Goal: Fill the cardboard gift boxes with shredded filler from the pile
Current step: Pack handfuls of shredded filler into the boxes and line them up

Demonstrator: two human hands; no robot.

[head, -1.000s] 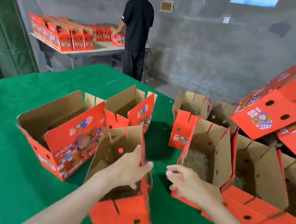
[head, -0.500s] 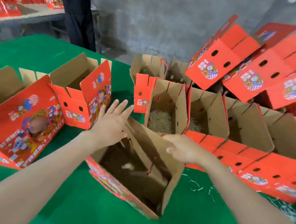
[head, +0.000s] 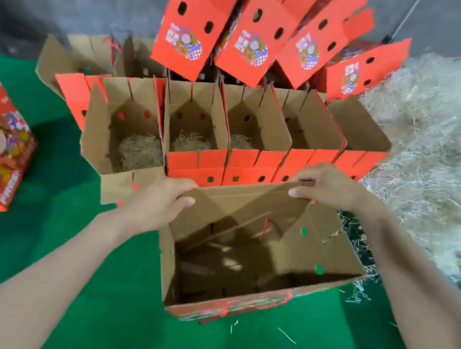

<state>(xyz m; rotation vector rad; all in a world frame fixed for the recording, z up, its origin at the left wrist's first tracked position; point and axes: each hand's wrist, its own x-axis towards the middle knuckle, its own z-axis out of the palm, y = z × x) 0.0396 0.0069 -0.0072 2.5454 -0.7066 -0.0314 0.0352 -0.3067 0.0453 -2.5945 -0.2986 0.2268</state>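
Head view: the open gift box (head: 329, 253) stands at lower centre on the green table cover (head: 60, 241). The left hand (head: 160, 204) grips its far-left rim, fingers curled over the edge. The right hand (head: 327, 186) pinches the raised far flap. The filler pile (head: 439, 156) lies at right, just beside the box. The row of boxes (head: 196, 114) behind holds filler.

a single wide-angle camera on the person's head looks forward and steeply down at the green table (head: 52, 178), close above it. the open cardboard box (head: 241, 277) lies nearest at lower centre, the row of open boxes (head: 195, 119) crosses the upper middle, and the filler pile (head: 440, 139) runs off the right edge.
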